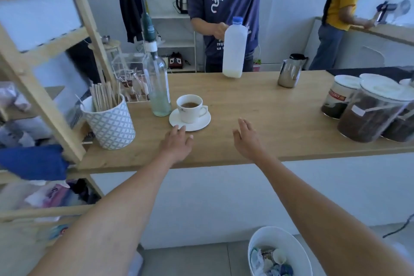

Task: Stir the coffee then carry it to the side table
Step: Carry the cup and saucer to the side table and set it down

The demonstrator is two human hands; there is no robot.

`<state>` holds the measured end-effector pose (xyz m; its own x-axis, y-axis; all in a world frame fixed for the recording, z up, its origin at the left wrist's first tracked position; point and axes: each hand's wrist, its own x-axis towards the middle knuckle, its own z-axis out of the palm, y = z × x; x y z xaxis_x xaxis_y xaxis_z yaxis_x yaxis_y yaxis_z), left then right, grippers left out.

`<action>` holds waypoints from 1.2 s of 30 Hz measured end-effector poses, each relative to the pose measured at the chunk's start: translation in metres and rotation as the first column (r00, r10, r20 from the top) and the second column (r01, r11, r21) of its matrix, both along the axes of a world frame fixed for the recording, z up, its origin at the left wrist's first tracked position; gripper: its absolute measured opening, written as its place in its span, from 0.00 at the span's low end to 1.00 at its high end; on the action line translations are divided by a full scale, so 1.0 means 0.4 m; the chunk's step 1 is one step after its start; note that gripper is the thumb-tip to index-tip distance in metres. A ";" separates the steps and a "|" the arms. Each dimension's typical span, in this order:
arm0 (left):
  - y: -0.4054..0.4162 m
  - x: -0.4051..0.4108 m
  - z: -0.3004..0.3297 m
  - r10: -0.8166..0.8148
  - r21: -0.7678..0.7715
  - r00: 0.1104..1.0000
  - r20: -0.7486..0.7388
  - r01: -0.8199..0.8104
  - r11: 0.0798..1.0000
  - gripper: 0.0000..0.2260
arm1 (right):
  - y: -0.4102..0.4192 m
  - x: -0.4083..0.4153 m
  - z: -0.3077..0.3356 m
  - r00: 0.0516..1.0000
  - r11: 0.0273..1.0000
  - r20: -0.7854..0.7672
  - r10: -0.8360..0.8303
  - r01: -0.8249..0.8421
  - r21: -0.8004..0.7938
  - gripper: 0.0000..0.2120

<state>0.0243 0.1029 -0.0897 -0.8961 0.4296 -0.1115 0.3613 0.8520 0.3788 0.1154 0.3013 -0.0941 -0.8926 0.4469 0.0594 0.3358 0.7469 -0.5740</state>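
Coffee sat in a small white china cup (190, 107) on a round white saucer (190, 120), likely to catch drips. At its 6 o'clock the left hand (177, 144) was spread, fingertips touching the rim. The right hand (246, 139), spread and empty, was held at 4 o'clock. Thin wooden stir sticks (105, 96) were kept at 9 o'clock.

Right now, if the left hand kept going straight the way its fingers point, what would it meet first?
The saucer under the coffee cup: the left hand has its fingertips at the saucer's near rim, possibly touching already.
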 end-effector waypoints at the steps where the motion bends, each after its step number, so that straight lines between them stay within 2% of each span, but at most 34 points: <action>1: -0.004 -0.020 0.006 0.044 0.022 0.999 0.012 -0.044 0.999 0.26 | -0.004 -0.026 0.011 1.000 0.998 -0.006 0.008 -0.008 -0.057 0.25; 5: -0.006 -0.097 0.040 0.220 0.161 0.968 0.120 -0.238 0.958 0.26 | 0.006 -0.135 0.045 0.999 0.955 0.038 0.017 -0.005 -0.296 0.25; 7: -0.001 -0.124 0.060 0.284 0.259 0.935 0.210 -0.334 0.906 0.27 | 0.017 -0.182 0.057 0.998 0.889 0.069 -0.012 0.042 -0.456 0.20; 9: 0.005 -0.163 0.066 0.337 0.329 0.896 0.289 -0.424 0.844 0.32 | 0.027 -0.233 0.065 0.994 0.732 0.104 -0.032 0.094 -0.675 0.10; 10: 0.012 -0.182 0.070 0.357 0.361 0.879 0.316 -0.460 0.811 0.34 | 0.032 -0.257 0.072 0.992 0.622 0.117 -0.044 0.119 -0.774 0.10; 12: 0.022 -0.209 0.078 0.393 0.413 0.840 0.374 -0.530 0.741 0.34 | 0.042 -0.289 0.079 0.986 0.414 0.160 -0.050 0.166 -0.895 0.15; 14: 0.042 -0.226 0.095 0.395 0.456 0.772 0.498 -0.621 0.638 0.30 | 0.055 -0.324 0.078 0.973 0.327 0.230 -0.015 0.222 -0.919 0.25; 16: 0.057 -0.246 0.100 0.341 0.455 0.672 0.658 -0.715 0.530 0.31 | 0.066 -0.349 0.073 0.958 0.337 0.283 0.044 0.252 -0.907 0.32; 18: 0.068 -0.265 0.099 0.318 0.409 0.599 0.735 -0.765 0.498 0.33 | 0.074 -0.368 0.071 0.943 0.294 0.323 0.076 0.288 -0.911 0.34; 21: 0.081 -0.289 0.099 0.329 0.378 0.560 0.760 -0.794 0.477 0.28 | 0.077 -0.390 0.074 0.925 0.225 0.362 0.113 0.332 -0.916 0.33; 23: 0.092 -0.294 0.105 0.344 0.364 0.545 0.765 -0.806 0.467 0.26 | 0.081 -0.406 0.072 0.913 0.269 0.384 0.136 0.339 -0.901 0.37; 25: 0.100 -0.293 0.110 0.331 0.354 0.535 0.777 -0.807 0.473 0.28 | 0.080 -0.415 0.066 0.902 0.315 0.407 0.148 0.347 -0.884 0.39; 28: 0.105 -0.301 0.097 0.340 0.321 0.506 0.792 -0.821 0.473 0.34 | 0.068 -0.417 0.064 0.909 0.319 0.397 0.126 0.342 -0.884 0.32; 33: 0.106 -0.300 0.083 0.332 0.334 0.495 0.803 -0.835 0.438 0.32 | 0.065 -0.418 0.057 0.924 0.290 0.373 0.082 0.336 -0.896 0.23; 36: 0.101 -0.300 0.083 0.323 0.338 0.489 0.810 -0.840 0.424 0.30 | 0.063 -0.413 0.055 0.918 0.301 0.387 0.085 0.347 -0.888 0.22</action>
